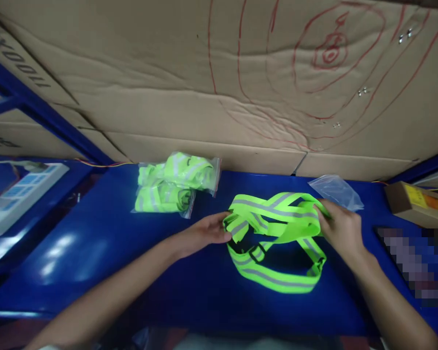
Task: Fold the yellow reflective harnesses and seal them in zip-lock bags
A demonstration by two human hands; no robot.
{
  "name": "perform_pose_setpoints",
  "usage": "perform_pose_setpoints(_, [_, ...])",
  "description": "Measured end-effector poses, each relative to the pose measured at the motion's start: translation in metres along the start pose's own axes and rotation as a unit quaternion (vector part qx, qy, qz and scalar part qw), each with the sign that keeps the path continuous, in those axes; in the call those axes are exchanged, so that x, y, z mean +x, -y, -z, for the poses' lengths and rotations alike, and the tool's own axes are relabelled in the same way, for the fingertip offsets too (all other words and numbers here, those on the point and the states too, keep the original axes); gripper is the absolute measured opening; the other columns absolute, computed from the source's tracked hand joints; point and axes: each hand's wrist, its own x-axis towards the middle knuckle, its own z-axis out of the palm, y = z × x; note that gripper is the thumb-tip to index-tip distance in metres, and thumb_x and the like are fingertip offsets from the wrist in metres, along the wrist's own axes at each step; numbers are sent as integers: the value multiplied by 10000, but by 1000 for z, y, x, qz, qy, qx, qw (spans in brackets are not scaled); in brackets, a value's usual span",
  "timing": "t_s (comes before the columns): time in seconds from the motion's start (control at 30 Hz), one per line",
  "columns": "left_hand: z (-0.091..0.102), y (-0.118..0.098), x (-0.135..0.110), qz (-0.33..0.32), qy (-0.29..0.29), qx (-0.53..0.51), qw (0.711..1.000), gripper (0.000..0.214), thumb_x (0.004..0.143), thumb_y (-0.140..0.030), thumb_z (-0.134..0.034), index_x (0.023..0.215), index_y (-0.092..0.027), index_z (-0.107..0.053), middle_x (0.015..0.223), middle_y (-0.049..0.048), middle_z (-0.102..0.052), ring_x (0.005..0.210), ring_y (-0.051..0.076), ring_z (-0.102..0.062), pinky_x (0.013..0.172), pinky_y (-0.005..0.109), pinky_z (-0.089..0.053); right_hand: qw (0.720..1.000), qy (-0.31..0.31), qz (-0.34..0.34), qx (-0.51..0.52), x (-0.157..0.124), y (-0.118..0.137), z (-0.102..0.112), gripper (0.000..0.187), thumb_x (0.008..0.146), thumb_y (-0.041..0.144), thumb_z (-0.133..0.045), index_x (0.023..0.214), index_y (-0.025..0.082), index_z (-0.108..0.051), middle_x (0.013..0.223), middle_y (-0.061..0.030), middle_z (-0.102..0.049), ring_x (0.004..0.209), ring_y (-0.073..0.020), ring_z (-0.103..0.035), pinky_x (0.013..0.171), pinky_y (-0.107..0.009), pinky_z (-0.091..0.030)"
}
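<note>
A neon yellow-green reflective strap vest (273,238) with grey stripes lies loosely spread on the blue table (105,253). My left hand (208,232) pinches the left end of its straps. My right hand (338,227) grips the right end, fingers closed over the folded bands. A black buckle (257,253) shows on the lower loop, which rests on the table nearer to me.
Two clear bags with packed vests (175,183) lie at the back left. An empty clear plastic bag (336,192) sits behind my right hand. Cardboard sheets (219,82) with red drawn rings form the back wall. A cardboard box (416,204) stands far right, a white device (18,194) far left.
</note>
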Motion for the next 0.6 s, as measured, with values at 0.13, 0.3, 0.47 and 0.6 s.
perform_pose_setpoints(0.13, [3, -1, -8, -61, -113, 133, 983, 383, 790, -400, -850, 1031, -181, -649, 881, -7, -670, 760, 126, -605, 687, 230, -446, 1000, 25, 13, 1, 11, -13, 4, 282, 1028, 251, -505, 1217, 250, -714, 1108, -56, -772, 982, -232, -741, 797, -319, -538])
perform_pose_setpoints(0.3, [12, -4, -15, -263, -324, 390, 821, 290, 878, -382, -740, 1008, -202, -553, 798, -21, -605, 682, 132, -561, 633, 247, -431, 999, -4, 32, -18, 5, -25, 5, 462, 938, 76, -426, 1278, 221, -703, 1187, -139, -671, 1097, -312, -650, 919, -488, -516])
perform_pose_setpoints(0.47, [19, 2, -19, -320, -349, 496, 728, 471, 882, -237, -699, 1313, -190, -516, 1002, 49, -670, 808, 169, -627, 742, 286, -481, 992, 105, 46, -61, -11, -31, -3, 614, 940, 105, -484, 1520, 301, -532, 1399, -162, -575, 1197, -374, -584, 916, -561, -506])
perform_pose_setpoints(0.6, [24, 5, -21, -348, -308, 495, 734, 358, 844, -194, -696, 1194, -231, -631, 767, -24, -584, 658, 146, -502, 735, 305, -456, 975, 198, 80, 57, -12, -19, 0, 749, 987, 347, -601, 1656, 325, -266, 1700, -173, -247, 1534, -415, -333, 1120, -662, -421])
